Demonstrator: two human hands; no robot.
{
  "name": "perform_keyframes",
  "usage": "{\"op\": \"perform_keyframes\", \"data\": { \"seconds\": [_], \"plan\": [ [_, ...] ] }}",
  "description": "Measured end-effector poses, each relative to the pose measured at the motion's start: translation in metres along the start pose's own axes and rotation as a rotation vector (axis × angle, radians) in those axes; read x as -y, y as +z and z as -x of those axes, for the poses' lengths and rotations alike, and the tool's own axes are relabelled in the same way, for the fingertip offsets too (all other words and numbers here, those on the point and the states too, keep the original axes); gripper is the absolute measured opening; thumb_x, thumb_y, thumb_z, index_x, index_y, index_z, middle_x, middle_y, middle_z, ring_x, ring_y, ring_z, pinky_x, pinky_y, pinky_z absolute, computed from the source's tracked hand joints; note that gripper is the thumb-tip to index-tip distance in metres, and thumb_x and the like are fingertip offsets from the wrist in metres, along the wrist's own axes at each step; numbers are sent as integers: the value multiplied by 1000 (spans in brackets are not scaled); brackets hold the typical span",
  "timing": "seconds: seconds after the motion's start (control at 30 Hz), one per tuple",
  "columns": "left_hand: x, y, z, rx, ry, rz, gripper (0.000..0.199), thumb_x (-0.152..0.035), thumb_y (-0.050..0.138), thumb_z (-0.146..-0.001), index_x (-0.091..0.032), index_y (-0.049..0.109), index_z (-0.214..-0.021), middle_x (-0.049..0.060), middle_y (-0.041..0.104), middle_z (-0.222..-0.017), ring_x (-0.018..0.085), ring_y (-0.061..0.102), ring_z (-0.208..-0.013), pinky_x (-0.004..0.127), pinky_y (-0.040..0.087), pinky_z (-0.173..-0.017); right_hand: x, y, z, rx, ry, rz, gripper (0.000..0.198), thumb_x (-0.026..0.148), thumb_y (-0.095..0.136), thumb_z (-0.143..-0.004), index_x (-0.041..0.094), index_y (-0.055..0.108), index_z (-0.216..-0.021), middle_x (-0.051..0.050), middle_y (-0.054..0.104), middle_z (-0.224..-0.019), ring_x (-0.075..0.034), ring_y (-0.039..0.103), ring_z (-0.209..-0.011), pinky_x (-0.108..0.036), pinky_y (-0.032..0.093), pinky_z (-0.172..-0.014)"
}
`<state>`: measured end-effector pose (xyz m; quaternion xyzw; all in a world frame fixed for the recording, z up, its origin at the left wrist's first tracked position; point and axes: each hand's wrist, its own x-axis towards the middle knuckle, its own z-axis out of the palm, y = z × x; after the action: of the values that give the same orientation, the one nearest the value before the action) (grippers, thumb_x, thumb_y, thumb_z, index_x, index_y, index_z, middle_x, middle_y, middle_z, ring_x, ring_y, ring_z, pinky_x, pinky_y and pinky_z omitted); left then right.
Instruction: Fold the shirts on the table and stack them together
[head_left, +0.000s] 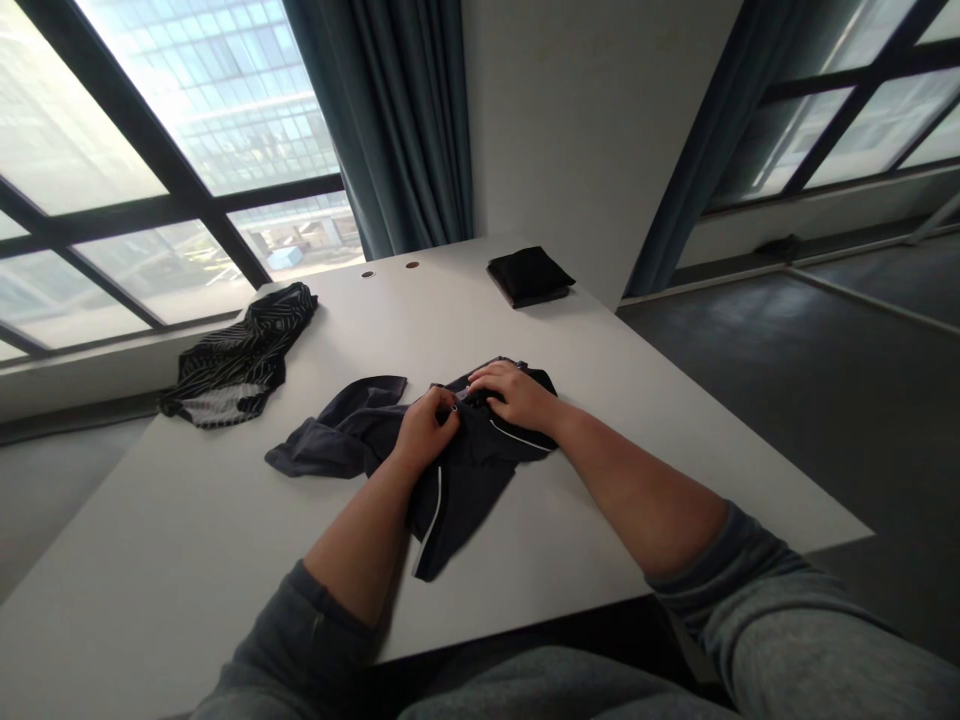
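Note:
A crumpled dark grey garment [472, 500] with white piping lies spread on the table in front of me; its exact kind is hard to make out. My left hand [429, 428] is closed, with thumb and fingers pinching the cloth near a small shiny spot like a button or snap. To its right, my right hand [517, 395] curls over the upper part of the same garment, gripping the cloth by its dark, white-piped edge. Loose folds of the garment stretch out to the left. Some of my fingertips are hidden in the cloth.
The white table [585, 540] has two round cable holes at its far edge. A folded black cloth stack [529, 275] sits at the back right. At the left edge lies a crumpled black-and-white striped garment [240, 355]. Windows and a blue curtain [405, 120] stand behind.

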<state>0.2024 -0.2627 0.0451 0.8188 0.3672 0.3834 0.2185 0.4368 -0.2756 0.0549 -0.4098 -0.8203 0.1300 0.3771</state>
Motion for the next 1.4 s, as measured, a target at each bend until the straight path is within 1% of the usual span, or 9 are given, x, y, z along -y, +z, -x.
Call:
{"op": "perform_keyframes", "data": {
  "seconds": [0.13, 0.27, 0.4, 0.53, 0.7, 0.87, 1.0, 1.17, 1.4],
  "plan": [
    [2, 1, 0, 37, 0, -22, 16, -12, 60, -81, -24, 52, -89, 1, 67, -92, 19, 62, -81, 33, 48, -77, -6, 5, 1, 101, 49, 189, 25, 15, 77, -82, 23, 78, -106, -8, 76, -106, -28, 62, -108, -45, 45, -100],
    [3, 2, 0, 41, 7, -6, 17, -12, 59, -81, -24, 50, -90, 3, 68, -97, 20, 63, -87, 34, 48, -82, -4, 5, 0, 125, -18, 130, 7, 21, 72, -92, 20, 78, -96, -7, 74, -95, -24, 64, -95, -40, 47, -92],
    [3, 2, 0, 34, 12, 64, 19, -12, 58, -80, -25, 47, -89, 3, 67, -97, 20, 63, -90, 34, 48, -84, 2, -2, 0, 105, -81, 23, 23, 12, 65, -91, 21, 76, -110, -8, 73, -104, -24, 66, -100, -40, 50, -95],
    [3, 3, 0, -24, -44, 175, 21, -12, 58, -78, -25, 45, -87, 2, 66, -96, 19, 63, -90, 34, 49, -84, 6, -8, 1, 71, -148, 125, 45, -2, 60, -82, 25, 74, -115, -9, 67, -126, -27, 60, -120, -47, 46, -109],
    [5, 5, 0, -68, -86, 308, 19, -12, 57, -79, -24, 45, -86, 2, 64, -97, 18, 63, -93, 35, 50, -90, 5, -8, 0, 124, -234, 183, 31, 1, 60, -85, 23, 76, -98, -8, 68, -112, -26, 60, -112, -46, 46, -108],
    [8, 6, 0, -73, -114, 328, 17, -15, 58, -80, -24, 44, -87, 2, 63, -97, 18, 62, -95, 34, 49, -91, 10, -17, 0, 46, -189, 245, 23, 1, 61, -80, 22, 70, -86, -10, 64, -113, -27, 55, -109, -43, 47, -100],
    [11, 8, -1, -69, -112, 345, 16, -16, 57, -82, -24, 44, -87, 2, 64, -97, 18, 61, -95, 33, 50, -90, 16, -29, -1, 11, -199, 269, 18, 6, 63, -83, 22, 63, -77, -8, 65, -99, -27, 53, -97, -42, 46, -92],
    [7, 5, -1, -16, -33, 254, 17, -13, 52, -84, -24, 53, -96, 2, 64, -97, 19, 61, -94, 35, 50, -91, 18, -27, -1, 16, -219, 232, 17, 8, 59, -85, 23, 61, -77, -9, 67, -103, -27, 58, -98, -40, 47, -90],
    [-3, -4, -2, 140, 156, -1, 30, -8, 48, -82, -24, 65, -100, 7, 64, -108, 24, 62, -106, 41, 49, -99, 17, -20, 1, 27, -75, 75, 34, 2, 50, -78, 22, 65, -101, -6, 70, -100, -22, 64, -93, -34, 49, -89]
  ]
}}
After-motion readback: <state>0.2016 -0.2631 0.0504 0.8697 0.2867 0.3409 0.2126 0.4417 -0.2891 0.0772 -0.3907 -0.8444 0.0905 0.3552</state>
